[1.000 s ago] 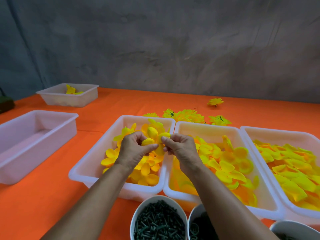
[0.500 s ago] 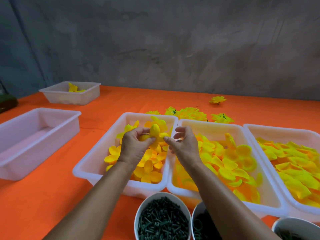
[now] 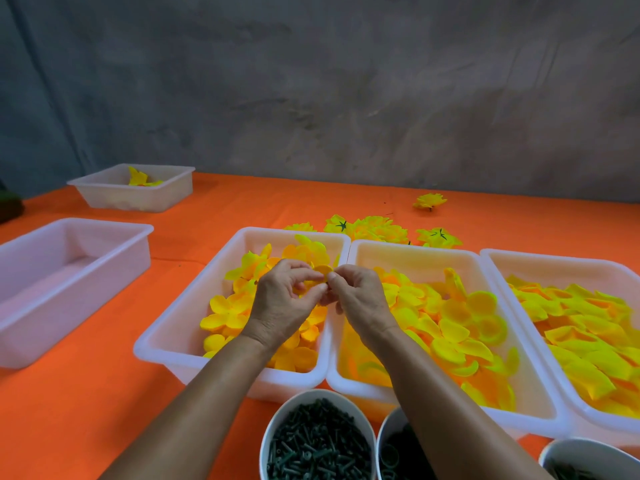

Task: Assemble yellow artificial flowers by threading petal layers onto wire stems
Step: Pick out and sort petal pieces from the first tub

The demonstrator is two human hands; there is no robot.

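1. Along the bottom edge of the frame stand three white bowls: one at bottom centre (image 3: 277, 427) full of dark green stem pegs (image 3: 318, 445), a second (image 3: 382, 431) partly hidden by the right forearm, and a third (image 3: 588, 448) at the bottom right corner.
2. In the middle of the frame the left hand (image 3: 280, 306) and right hand (image 3: 360, 299) meet fingertip to fingertip, both pinching a small yellow petal layer (image 3: 320, 273) held above the left petal tray (image 3: 173, 341).
3. Right of it sit two more trays of yellow petals (image 3: 464, 320), side by side.
4. Finished yellow flowers (image 3: 377, 230) lie on the orange tablecloth (image 3: 86, 410) just behind the trays.
5. An empty-looking white tray (image 3: 145, 233) sits at left; a smaller one (image 3: 104, 195) is at upper left.
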